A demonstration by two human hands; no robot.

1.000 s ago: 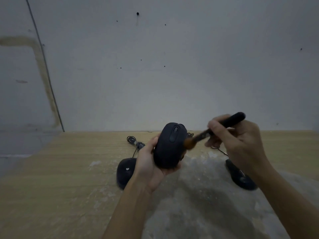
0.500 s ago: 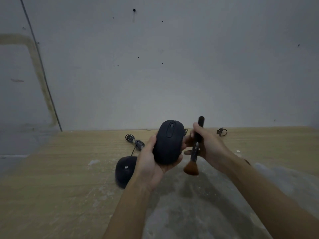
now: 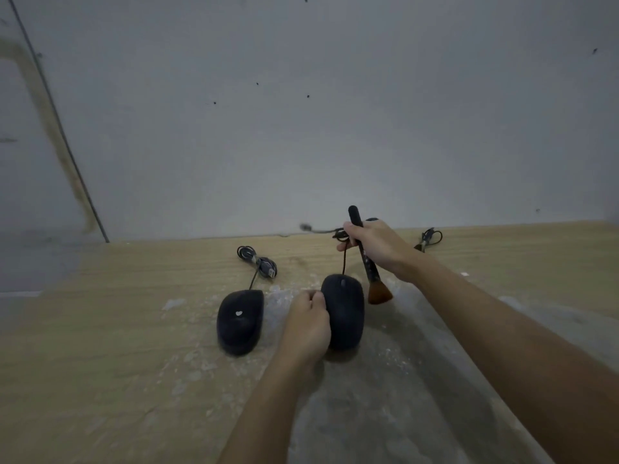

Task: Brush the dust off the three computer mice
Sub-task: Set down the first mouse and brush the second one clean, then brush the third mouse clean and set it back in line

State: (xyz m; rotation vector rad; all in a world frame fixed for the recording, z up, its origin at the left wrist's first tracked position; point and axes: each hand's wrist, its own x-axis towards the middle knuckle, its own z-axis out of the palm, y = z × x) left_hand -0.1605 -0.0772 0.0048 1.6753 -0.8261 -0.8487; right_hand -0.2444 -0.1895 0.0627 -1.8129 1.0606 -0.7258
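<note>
Dusty pale wooden worktop (image 3: 100,363). Far left, black corded mouse with white heart mark (image 3: 239,321), lying flat, apart. My left hand (image 3: 310,324) grips the matte black middle mouse (image 3: 345,311) on the worktop, likely steadying it. Right hand (image 3: 376,247) pinches its cord and clasps the black-handled brown-bristled brush (image 3: 370,262), bristles down. Third mouse hidden.

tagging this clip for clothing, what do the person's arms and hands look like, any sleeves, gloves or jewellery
Both forearms are bare as far as the frame shows; no sleeve comes into view. The left hand and the right hand are bare too, with no gloves. No watch, bracelet or ring shows, though the picture is dim and a little blurred, so something small could be missed.
</note>
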